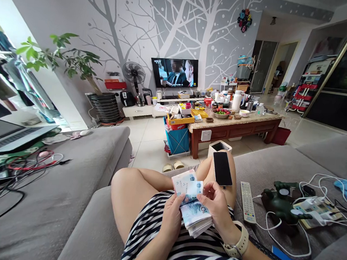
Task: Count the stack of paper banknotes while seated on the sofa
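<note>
A thick stack of banknotes (196, 214), mostly blue-toned, is held above my lap. My left hand (172, 216) grips it from the left, thumb pressed on top. From the right, my right hand (215, 203) pinches a bluish note near the top of the stack between thumb and fingers. Some notes at the far end are fanned apart, one with a pinkish edge. The underside of the stack and several fingertips are hidden. On my right knee lies a smartphone (222, 168) with a dark screen.
Right of my legs on the sofa (261, 161) lie a remote control (248, 202), a dark green figure (284, 203) and a power strip (320, 211) with white cables. Cables and a laptop (13, 137) lie left. A cluttered coffee table (234, 124) stands ahead.
</note>
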`<state>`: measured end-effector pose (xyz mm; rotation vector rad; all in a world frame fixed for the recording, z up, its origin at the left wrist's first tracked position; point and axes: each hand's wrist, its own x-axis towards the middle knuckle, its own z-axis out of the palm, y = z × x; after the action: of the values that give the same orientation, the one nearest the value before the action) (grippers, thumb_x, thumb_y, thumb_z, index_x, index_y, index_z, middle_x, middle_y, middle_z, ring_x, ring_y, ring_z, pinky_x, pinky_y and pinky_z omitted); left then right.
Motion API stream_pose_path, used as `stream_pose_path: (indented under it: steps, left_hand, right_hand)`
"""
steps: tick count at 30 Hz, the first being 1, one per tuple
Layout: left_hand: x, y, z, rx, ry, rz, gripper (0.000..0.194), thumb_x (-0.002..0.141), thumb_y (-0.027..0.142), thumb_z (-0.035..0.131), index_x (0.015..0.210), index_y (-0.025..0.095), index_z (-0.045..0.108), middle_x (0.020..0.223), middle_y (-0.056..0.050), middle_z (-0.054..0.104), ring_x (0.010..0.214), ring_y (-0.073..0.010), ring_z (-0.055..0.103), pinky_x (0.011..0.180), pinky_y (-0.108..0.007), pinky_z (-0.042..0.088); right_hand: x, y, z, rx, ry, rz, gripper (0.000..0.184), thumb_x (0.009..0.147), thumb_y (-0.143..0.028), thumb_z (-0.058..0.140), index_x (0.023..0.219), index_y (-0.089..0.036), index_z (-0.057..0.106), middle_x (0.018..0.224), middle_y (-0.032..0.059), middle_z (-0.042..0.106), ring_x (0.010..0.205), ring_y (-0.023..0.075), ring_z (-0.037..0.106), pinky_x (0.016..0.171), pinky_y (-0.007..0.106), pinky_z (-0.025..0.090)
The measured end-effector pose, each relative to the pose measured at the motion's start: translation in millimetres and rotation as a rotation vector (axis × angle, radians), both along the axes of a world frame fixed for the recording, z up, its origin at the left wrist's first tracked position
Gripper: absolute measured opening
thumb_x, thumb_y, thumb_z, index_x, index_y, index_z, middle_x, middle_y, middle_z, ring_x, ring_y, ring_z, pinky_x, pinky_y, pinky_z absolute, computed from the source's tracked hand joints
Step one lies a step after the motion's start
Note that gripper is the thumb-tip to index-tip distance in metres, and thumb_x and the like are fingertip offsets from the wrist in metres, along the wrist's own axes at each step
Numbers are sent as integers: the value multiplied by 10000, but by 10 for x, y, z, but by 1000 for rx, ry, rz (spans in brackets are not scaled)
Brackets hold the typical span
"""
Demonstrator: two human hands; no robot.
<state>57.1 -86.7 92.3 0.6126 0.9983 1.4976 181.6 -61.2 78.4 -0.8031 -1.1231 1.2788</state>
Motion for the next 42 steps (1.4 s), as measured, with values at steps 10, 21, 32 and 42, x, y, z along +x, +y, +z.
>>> stream_pose_path:
  steps: [10, 21, 32, 42]
  left_hand:
    - [-16, -1, 13, 0, 94, 14, 170, 686, 328, 601, 594, 185, 590, 554, 16, 585, 529, -152, 523, 566, -282, 445]
    - [-130, 76, -103, 26, 434, 124, 316, 752, 378, 481, 621, 154, 661, 641, -49, 665, 634, -206, 546, 629, -303, 440]
    - [-124, 25, -31, 63, 626, 131, 299, 762, 303, 454, 611, 163, 671, 659, -67, 672, 657, -227, 534, 641, -310, 427]
    - [-79, -37, 102, 82, 554, 104, 274, 744, 279, 469, 608, 165, 678, 662, -66, 679, 655, -220, 544, 639, -302, 433]
  right_hand:
    - [-2, 0, 10, -31, 0, 74, 292, 729, -411, 703, 679, -183, 528, 589, -36, 493, 534, 113, 418, 488, 228, 334]
    - [-2, -18, 37, -23, 27, 95, 290, 723, -410, 716, 676, -181, 544, 573, -41, 518, 512, 110, 437, 489, 227, 334]
    - [-7, -35, 69, -11, 23, 106, 291, 743, -454, 686, 724, -178, 597, 643, -7, 592, 571, 135, 506, 530, 240, 394]
    - [3, -50, 84, -5, 13, 86, 316, 728, -435, 704, 653, -181, 532, 569, -44, 490, 520, 103, 411, 496, 224, 335]
